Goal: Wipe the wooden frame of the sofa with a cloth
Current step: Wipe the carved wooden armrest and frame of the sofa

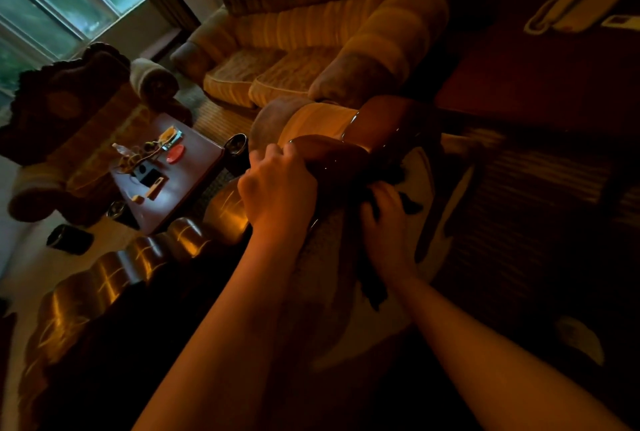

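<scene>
The glossy wooden frame [332, 153] is gripped by the curled left hand [277, 184], while the dark cloth [391, 177] is pinched against it by the right hand [388, 219], a cluttered table [194, 160] beyond.

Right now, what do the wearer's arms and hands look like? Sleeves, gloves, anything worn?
Both forearms are bare as far as the frame shows, with no sleeve in view. The left hand and right hand are gloveless. No watch, band or ring is visible, though dim light could hide small items.

Coffee table [194, 167] left of hands, sofa [294, 49] behind
</scene>
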Tool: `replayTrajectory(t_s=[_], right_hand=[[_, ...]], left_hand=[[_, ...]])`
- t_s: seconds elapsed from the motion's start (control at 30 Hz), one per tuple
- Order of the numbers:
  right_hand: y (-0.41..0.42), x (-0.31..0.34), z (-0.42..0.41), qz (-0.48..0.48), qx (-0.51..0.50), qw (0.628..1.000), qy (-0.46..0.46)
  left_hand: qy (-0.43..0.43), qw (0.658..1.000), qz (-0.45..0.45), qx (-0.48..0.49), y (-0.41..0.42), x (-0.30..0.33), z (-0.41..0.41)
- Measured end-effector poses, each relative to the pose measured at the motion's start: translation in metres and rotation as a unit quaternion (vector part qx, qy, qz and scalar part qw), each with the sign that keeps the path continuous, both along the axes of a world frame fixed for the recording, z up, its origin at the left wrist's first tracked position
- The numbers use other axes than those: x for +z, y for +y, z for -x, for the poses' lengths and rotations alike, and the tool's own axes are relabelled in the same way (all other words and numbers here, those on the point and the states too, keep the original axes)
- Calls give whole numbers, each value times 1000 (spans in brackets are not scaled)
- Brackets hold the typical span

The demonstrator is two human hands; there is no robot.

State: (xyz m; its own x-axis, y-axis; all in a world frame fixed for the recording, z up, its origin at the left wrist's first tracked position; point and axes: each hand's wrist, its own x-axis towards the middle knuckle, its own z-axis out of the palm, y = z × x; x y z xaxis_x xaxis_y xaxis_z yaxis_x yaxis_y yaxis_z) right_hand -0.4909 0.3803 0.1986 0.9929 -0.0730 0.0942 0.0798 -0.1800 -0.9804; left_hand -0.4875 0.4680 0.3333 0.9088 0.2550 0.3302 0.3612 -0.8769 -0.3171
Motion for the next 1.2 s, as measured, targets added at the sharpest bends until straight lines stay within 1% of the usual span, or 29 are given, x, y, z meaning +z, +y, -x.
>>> replayTrajectory(t_s=[0.03, 0.07, 0.1, 0.17, 0.27, 0.3, 0.37, 0.43, 0.5, 0.6, 0.67, 0.73, 0.8, 0.87, 0.93, 0.97, 1.03, 1.07, 1.1, 1.13, 1.2], right_hand=[[4, 5, 8, -1, 11, 1000, -19], [10, 8, 20, 4, 43, 997, -63], [15, 11, 34, 3, 82, 990, -110], [19, 13, 47, 1, 144, 976, -165], [9, 13, 30, 38, 156, 961, -225], [6, 10, 23, 49, 143, 964, -218], [-2, 6, 4, 32, 95, 984, -145], [-11, 1, -13, -28, 56, 997, -47], [-17, -6, -26, -66, 43, 997, 17], [-14, -14, -24, -59, 60, 996, 23], [-10, -18, -20, -76, 58, 995, 21], [-8, -22, -23, -102, 48, 993, 33], [-10, -24, -30, -146, 27, 986, 74], [-11, -23, -39, -204, 13, 973, 106], [-13, -21, -53, -239, 12, 966, 99], [-15, -22, -63, -245, 9, 965, 89], [-24, -24, -91, -215, -13, 974, 74], [-30, -26, -109, -212, -29, 974, 72], [-37, -27, -126, -233, -42, 969, 75], [-43, -28, -143, -264, -50, 960, 83], [-53, -31, -165, -292, -71, 948, 103]], left_hand=[[3, 1000, 16, 5, 0, -1, -2], [6, 1000, 27, 11, 1, -2, -3], [6, 1000, 25, 12, 1, -3, -4], [-6, 1000, 13, 2, 2, -1, 0], [-21, 999, 32, -20, 1, 3, 3], [-13, 999, 29, -15, 1, 3, 4], [0, 999, 44, 1, 1, 2, 3], [2, 999, 48, 11, -3, 3, 2], [9, 1000, 22, 11, -6, 5, -1], [18, 998, 52, 23, -7, 11, -6], [14, 997, 75, 29, -9, 12, -11], [-2, 996, 84, 2, -16, 10, -18], [-2, 994, 97, -58, -30, 2, -27], [19, 984, 130, -118, -44, -9, -40], [53, 976, 145, -152, -55, -21, -58], [77, 975, 134, -161, -59, -27, -69], [128, 968, 127, -173, -65, -38, -98], [151, 963, 139, -176, -67, -42, -112], [169, 958, 158, -168, -68, -46, -127], [184, 955, 181, -145, -69, -50, -143], [217, 945, 240, -56, -66, -57, -167]])
